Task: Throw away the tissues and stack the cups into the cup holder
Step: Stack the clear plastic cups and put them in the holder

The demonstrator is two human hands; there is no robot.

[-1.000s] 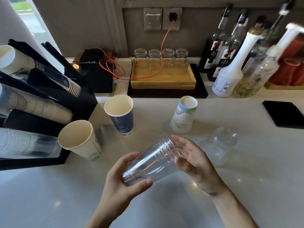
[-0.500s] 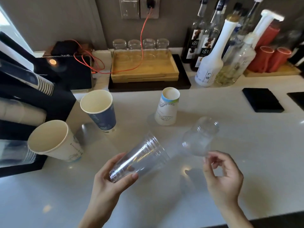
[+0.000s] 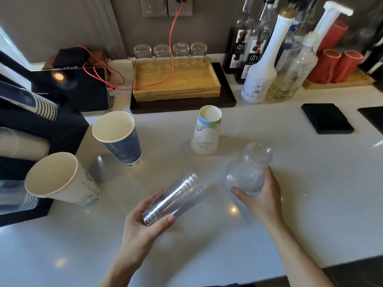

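Observation:
My left hand (image 3: 145, 226) grips the narrow base of a clear plastic cup (image 3: 178, 195), tilted with its mouth pointing up and right. My right hand (image 3: 260, 200) is wrapped around a second clear, rounded plastic cup (image 3: 248, 168) that stands upside down on the white counter (image 3: 290, 214). A blue paper cup (image 3: 119, 137) and a white paper cup (image 3: 62, 181) stand upright at the left. Another white paper cup (image 3: 206, 133) sits upside down in the middle. The black cup holder (image 3: 41, 133) at the far left holds stacks of cups lying sideways. No tissues are visible.
A wooden tray (image 3: 176, 83) with upturned glasses sits at the back on a black tray. Syrup bottles (image 3: 261, 65) and red cups (image 3: 335, 65) line the back right. A red cable (image 3: 172, 38) runs from the wall socket. Black mats (image 3: 326, 118) lie at the right.
My right hand let go of the tilted clear cup, moved right and closed around the upside-down rounded clear cup. My left hand keeps the first cup. The view shifted right.

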